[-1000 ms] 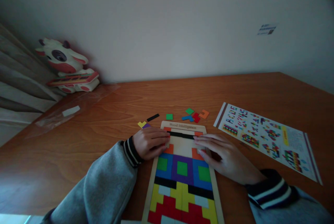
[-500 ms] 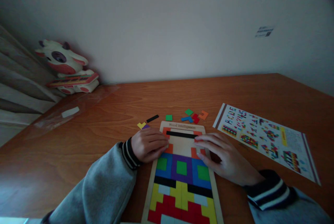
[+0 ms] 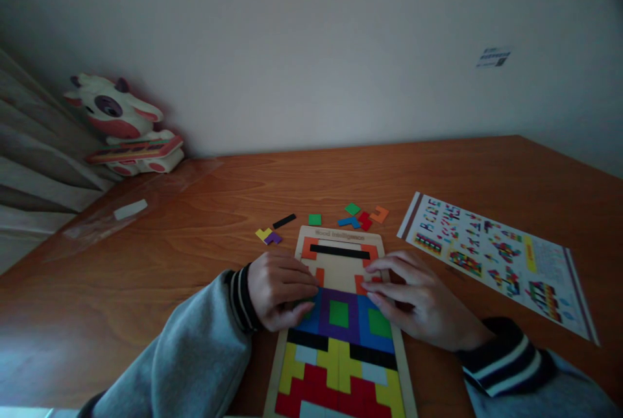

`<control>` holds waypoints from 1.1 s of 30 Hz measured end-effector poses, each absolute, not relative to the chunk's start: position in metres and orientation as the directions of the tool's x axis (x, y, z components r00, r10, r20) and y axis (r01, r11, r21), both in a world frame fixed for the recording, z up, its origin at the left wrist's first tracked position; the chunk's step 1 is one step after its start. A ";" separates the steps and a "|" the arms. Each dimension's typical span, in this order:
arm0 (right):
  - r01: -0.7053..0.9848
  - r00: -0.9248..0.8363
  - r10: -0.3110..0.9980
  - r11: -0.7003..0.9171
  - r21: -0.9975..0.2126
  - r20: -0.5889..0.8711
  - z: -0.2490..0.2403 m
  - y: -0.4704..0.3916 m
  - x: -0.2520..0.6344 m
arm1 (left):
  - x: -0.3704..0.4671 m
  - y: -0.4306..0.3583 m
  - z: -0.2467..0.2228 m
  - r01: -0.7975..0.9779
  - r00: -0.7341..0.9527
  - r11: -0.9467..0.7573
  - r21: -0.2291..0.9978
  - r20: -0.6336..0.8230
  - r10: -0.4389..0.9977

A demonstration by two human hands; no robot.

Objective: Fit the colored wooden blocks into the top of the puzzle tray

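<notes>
A wooden puzzle board [image 3: 406, 372] lies upright before me, filled with flat coloured pieces in its lower part. My left hand [image 3: 285, 288] rests over its left edge, fingers bent and touching the board beside an orange piece [image 3: 320, 276], thumb apart, nothing held. My right hand [image 3: 418, 301] is at the right edge with fingers apart, fingertips on or close to another orange piece [image 3: 360, 285] that they partly cover. Near the board's top, a black bar [image 3: 339, 251] spans between orange corner pieces. A purple piece with a green square [image 3: 339, 314] sits between the hands.
Behind the board lie loose pieces: a black bar [image 3: 284, 221], a green square [image 3: 315, 219], a purple piece [image 3: 274, 238], a blue piece [image 3: 348, 221] and an orange piece [image 3: 379, 214]. A printed pattern sheet [image 3: 496, 256] is at right. A toy cow [image 3: 126, 126] stands back left.
My left hand has slid down along the board's left edge, uncovering the upper-left orange piece and the loose purple piece. My right fingers have shifted slightly down, clear of the black bar's end.
</notes>
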State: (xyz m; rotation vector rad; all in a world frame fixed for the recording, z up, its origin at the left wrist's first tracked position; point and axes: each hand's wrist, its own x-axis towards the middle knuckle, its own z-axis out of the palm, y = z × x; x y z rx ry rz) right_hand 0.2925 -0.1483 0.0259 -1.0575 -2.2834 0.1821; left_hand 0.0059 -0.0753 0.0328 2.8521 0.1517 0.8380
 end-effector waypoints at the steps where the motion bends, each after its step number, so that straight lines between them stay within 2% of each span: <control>1: 0.648 -0.500 0.732 0.671 -0.361 0.463 0.025 -0.148 0.293 | 0.006 -0.076 0.033 0.055 0.842 -0.980 0.190 0.519 0.148; 20: 0.713 -0.504 0.778 0.620 -0.329 0.374 0.020 -0.147 0.293 | 0.015 -0.082 0.030 0.040 0.914 -0.952 0.303 0.374 0.157; 33: 0.697 -0.550 0.762 0.644 -0.315 0.341 0.026 -0.149 0.287 | 0.017 -0.086 0.031 0.032 0.917 -0.959 0.281 0.373 0.140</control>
